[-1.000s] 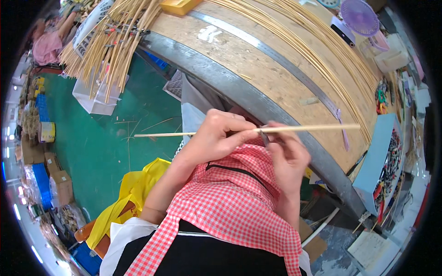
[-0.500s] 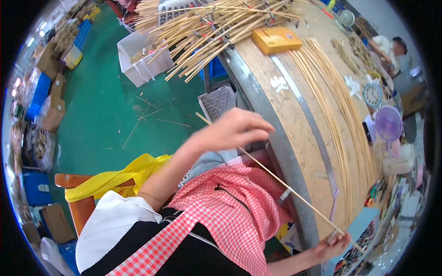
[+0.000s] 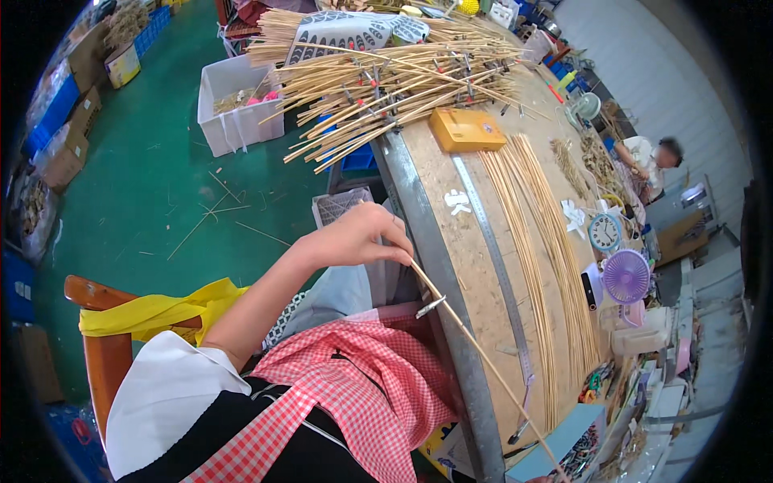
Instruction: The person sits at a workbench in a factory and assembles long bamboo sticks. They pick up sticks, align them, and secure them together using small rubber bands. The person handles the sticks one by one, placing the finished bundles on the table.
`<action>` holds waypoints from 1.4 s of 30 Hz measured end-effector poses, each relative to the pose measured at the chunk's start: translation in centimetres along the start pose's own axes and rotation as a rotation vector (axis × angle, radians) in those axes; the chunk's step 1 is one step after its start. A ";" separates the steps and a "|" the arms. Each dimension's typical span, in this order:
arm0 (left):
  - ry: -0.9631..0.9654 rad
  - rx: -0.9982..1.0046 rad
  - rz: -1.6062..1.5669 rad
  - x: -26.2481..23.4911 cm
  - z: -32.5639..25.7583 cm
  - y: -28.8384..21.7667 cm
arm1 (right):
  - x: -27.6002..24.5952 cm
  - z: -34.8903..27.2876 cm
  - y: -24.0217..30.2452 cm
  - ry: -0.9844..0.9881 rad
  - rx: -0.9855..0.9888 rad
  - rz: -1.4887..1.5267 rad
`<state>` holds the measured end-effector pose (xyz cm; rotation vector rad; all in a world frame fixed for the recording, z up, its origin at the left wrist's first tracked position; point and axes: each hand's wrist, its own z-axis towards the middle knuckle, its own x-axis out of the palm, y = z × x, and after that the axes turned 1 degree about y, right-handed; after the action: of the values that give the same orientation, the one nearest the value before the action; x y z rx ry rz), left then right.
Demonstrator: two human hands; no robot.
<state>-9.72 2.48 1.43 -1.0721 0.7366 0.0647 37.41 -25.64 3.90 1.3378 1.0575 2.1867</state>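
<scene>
- A thin pale stick (image 3: 483, 354) slants from the middle of the frame down to the lower edge, right of centre, passing over the counter's edge and its near surface.
- A small metal clip (image 3: 431, 307) sits across the stick, a little below the left hand.
- The left hand (image 3: 358, 237), at mid-frame, has thumb and fingers pinched together on the stick.
- The right hand (image 3: 544, 480) is only a sliver at the bottom edge; whether it grips the stick I cannot tell.
- On the counter (image 3: 463, 249), right of centre, a long metal ruler (image 3: 485, 229) lies beside long slender rods (image 3: 515, 241).
- A yellow box (image 3: 467, 130) stands at the rods' upper ends; left of and above it spreads a heap of clipped sticks (image 3: 386, 84).
- A purple fan (image 3: 626, 276) and a round clock (image 3: 604, 233) stand at the right.
- At the lower right is a pale blue box (image 3: 560, 444).
- A white bin (image 3: 256, 133) stands on the green floor (image 3: 153, 217) at the upper left.
- A red-checked apron (image 3: 346, 362) fills the lower centre.
- Another person (image 3: 644, 157) is at the upper right.
</scene>
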 end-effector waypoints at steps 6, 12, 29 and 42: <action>-0.616 0.039 0.042 -4.8 0.0 0.4 | 2.7 -1.3 -0.4 0.022 -0.050 -0.320; -0.981 -0.210 0.656 -12.8 2.8 3.7 | 2.9 -1.0 -1.4 0.014 -0.024 -0.320; -0.835 -0.227 1.121 -20.0 6.3 10.5 | 2.5 0.2 -3.5 -0.026 0.033 -0.387; -0.198 0.125 0.325 6.7 3.5 -1.9 | 9.0 3.5 -13.2 0.497 -0.151 -1.336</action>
<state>-2.09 2.38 0.03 -0.8063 0.7196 0.3927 35.11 -9.85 0.28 -0.1441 1.3229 1.4286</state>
